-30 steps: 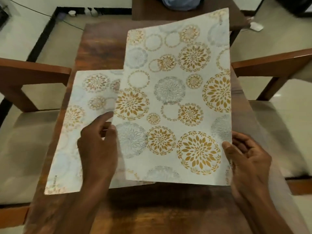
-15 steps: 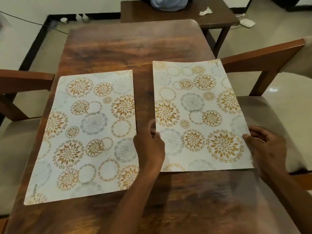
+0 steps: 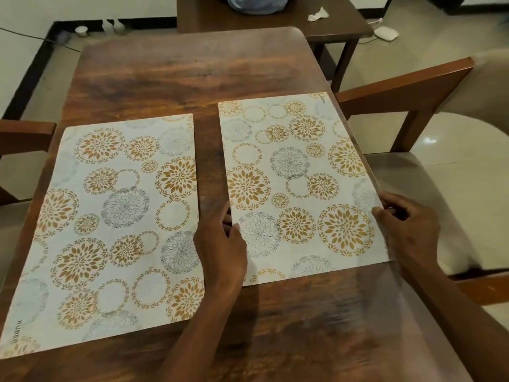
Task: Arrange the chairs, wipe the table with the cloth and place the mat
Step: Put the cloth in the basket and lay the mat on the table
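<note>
Head view looks down on the brown wooden surface (image 3: 179,78), where two mats with gold and grey flower circles lie flat, side by side with a strip of bare wood between them. My left hand (image 3: 220,249) rests in this strip, at the left edge of the right mat (image 3: 297,183). Its thumb lies on top of the mat and the fingers are curled at the edge, so this grip pinches the mat's left side. My right hand (image 3: 410,230) is at the opposite edge, close to the right border of the surface. Its thumb presses on the mat and the fingers curl around the edge; whether they go fully under it I cannot tell. So the right mat is between my two hands, held on both sides, and it lies a little further from me than the other one.

To the left of my left hand, just beside it, is the left mat (image 3: 110,224), which no hand touches. Beyond my right hand stands a chair (image 3: 413,86) with a pale seat cushion. Far ahead of both hands there is a small side table (image 3: 275,20) with a crumpled white paper (image 3: 318,15) on it.
</note>
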The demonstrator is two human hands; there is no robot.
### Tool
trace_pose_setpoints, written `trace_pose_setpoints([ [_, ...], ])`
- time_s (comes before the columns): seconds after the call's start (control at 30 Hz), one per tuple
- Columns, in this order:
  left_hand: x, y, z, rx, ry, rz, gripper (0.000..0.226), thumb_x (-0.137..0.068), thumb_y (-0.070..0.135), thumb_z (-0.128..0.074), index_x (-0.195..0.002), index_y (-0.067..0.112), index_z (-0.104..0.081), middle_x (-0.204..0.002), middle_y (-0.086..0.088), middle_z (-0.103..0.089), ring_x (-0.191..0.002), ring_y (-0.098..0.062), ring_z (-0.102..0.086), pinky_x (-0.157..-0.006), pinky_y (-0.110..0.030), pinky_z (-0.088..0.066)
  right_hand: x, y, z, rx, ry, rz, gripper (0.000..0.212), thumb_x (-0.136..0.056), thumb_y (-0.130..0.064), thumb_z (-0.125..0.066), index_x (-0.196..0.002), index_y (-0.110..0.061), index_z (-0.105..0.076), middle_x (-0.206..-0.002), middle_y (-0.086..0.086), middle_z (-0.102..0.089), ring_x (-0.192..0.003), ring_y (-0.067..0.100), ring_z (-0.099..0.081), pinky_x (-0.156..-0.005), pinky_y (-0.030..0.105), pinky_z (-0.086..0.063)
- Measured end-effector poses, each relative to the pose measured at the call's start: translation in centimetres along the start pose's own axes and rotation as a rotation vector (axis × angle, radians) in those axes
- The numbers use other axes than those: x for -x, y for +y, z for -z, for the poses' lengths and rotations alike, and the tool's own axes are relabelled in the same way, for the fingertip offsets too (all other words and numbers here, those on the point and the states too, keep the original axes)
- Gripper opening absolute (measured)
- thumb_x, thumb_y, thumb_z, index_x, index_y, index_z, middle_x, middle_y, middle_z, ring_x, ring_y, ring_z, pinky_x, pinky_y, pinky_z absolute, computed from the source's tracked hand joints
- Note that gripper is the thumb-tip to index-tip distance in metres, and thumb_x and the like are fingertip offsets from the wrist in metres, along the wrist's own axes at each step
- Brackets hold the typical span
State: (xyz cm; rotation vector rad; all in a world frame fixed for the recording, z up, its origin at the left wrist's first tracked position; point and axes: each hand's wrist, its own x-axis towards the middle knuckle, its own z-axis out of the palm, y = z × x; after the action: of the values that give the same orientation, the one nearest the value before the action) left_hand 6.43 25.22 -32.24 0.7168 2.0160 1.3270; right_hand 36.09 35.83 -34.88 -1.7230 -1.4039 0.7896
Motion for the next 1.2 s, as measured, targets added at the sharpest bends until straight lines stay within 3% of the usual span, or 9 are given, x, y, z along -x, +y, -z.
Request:
trace_pose_setpoints([
  [0.13,0.1,-0.1,0.3,-0.151,0.018,-0.077,0.048,-0.1,-0.005,-0.07,-0.142,0.017,-0.07,-0.106,0.009,-0.062,-0.094,-0.012,-0.067,-0.071,-0.006,-0.045,0.0,-0.7,-0.1,0.076,-0.01,0.042,0.039,-0.097,-0.017,-0.079,-0.136,-0.02,-0.075,-0.12,0.007,-0.077,-0.098,0.031,-0.076,-0.089,0.056,-0.066],
  [0.2,0.3,0.3,0.5,-0.207,0.016,-0.122,0.049,-0.1,-0.003,-0.071,-0.144,0.018,-0.068,-0.101,0.013,-0.058,-0.088,-0.009,-0.065,-0.073,-0.007,-0.049,0.2,-1.3,-0.1,0.135,-0.007,0.046,0.04,-0.098,-0.019,-0.078,-0.137,-0.015,-0.073,-0.122,0.011,-0.076,-0.099,0.032,-0.075,-0.091,0.056,-0.065],
  [0.23,0.4,0.5,0.9,-0.235,0.011,-0.144,0.053,-0.1,0.0,-0.073,-0.149,0.019,-0.064,-0.102,0.013,-0.057,-0.087,-0.007,-0.063,-0.08,-0.012,-0.055,0.4,-1.7,0.0,0.178,0.008,0.058,0.041,-0.098,-0.021,-0.078,-0.138,-0.013,-0.072,-0.122,0.012,-0.075,-0.1,0.032,-0.074,-0.091,0.054,-0.064],
  [0.3,0.4,0.2,2.9,-0.302,0.022,-0.204,0.06,-0.101,0.017,-0.076,-0.157,0.024,-0.056,-0.118,0.009,-0.057,-0.103,-0.011,-0.063,-0.1,-0.04,-0.06,0.8,-2.9,0.1,0.284,0.059,0.148,0.042,-0.099,-0.023,-0.075,-0.139,-0.01,-0.069,-0.124,0.016,-0.072,-0.104,0.033,-0.072,-0.091,0.046,-0.06],
  [0.4,-0.5,-1.9,9.0,-0.597,0.064,-0.374,0.071,-0.099,0.054,-0.062,-0.165,0.035,-0.042,-0.153,0.0,-0.052,-0.14,-0.025,-0.051,-0.115,-0.054,-0.039,2.1,-5.1,-1.1,0.369,0.032,0.394,0.042,-0.104,-0.026,-0.069,-0.142,-0.01,-0.063,-0.135,0.016,-0.065,-0.118,0.033,-0.064,-0.098,0.044,-0.051],
  [0.5,-2.0,-4.4,15.0,-0.892,-0.009,-0.377,0.085,-0.095,0.075,-0.041,-0.171,0.041,-0.023,-0.18,-0.003,-0.021,-0.164,-0.028,-0.024,-0.124,-0.063,-0.023,3.2,-6.4,-4.2,0.43,-0.146,0.529,0.054,-0.106,-0.042,-0.06,-0.152,-0.016,-0.056,-0.154,0.01,-0.057,-0.142,0.029,-0.049,-0.116,0.045,-0.038],
  [0.67,-2.9,-7.5,17.7,-1.037,-0.159,-0.385,0.083,-0.097,0.085,-0.017,-0.17,0.051,0.0,-0.182,0.003,0.008,-0.169,-0.022,0.003,-0.134,-0.06,-0.005,4.3,-5.5,-8.5,0.523,-0.243,0.472,0.067,-0.107,-0.056,-0.044,-0.163,-0.018,-0.044,-0.172,0.006,-0.038,-0.16,0.027,-0.033,-0.128,0.048,-0.024],
  [0.9,-4.7,-8.0,17.4,-1.059,-0.119,-0.44,0.077,-0.1,0.083,-0.019,-0.169,0.054,-0.001,-0.183,0.003,0.005,-0.169,-0.018,0.005,-0.133,-0.056,-0.005,4.3,-4.6,-9.4,0.677,-0.315,0.512,0.068,-0.109,-0.066,-0.022,-0.171,-0.039,-0.02,-0.182,-0.004,-0.007,-0.169,0.014,-0.002,-0.133,0.047,-0.009],
  [1.2,-5.5,-7.8,17.0,-1.078,-0.112,-0.441,0.079,-0.1,0.084,-0.015,-0.171,0.051,-0.004,-0.183,-0.001,0.003,-0.17,-0.022,0.002,-0.133,-0.058,-0.006,4.8,-5.3,-9.3,0.681,-0.318,0.499,0.067,-0.109,-0.065,-0.02,-0.171,-0.04,-0.02,-0.181,-0.004,-0.007,-0.168,0.014,0.0,-0.133,0.048,-0.007],
])
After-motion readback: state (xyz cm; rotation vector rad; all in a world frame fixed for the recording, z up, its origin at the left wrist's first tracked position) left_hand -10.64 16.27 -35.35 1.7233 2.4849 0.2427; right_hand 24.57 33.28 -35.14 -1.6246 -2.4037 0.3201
